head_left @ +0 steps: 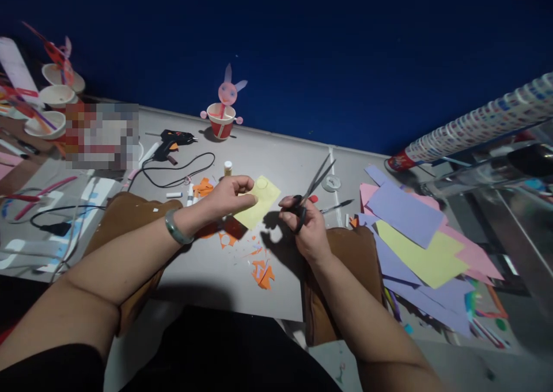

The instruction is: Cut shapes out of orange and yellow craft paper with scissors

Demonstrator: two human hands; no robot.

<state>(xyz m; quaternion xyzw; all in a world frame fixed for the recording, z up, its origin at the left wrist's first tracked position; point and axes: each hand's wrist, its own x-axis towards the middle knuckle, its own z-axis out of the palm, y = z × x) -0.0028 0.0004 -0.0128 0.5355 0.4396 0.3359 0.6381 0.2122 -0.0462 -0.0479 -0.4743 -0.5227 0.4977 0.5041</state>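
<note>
My left hand point(227, 197), with a green bangle at its wrist, has its thumb and fingers closed at the left side of a yellow paper sheet point(268, 199). Near the sheet's top edge is a small round shape point(262, 183). To the right, my right hand point(309, 228) grips a pair of scissors point(302, 205) by the black handles. Their blades point up and away, slightly apart, clear of the paper. Below the sheet lie orange paper scraps point(262, 274) and tiny cuttings.
A rabbit figure in a red paper cup point(221, 124) stands at the back. Left of it lie a glue gun point(168, 144) and its cord. Coloured paper sheets point(406, 213) are heaped at right, below a long stack of cups point(470, 124). Brown cushions point(345, 277) flank the worktop.
</note>
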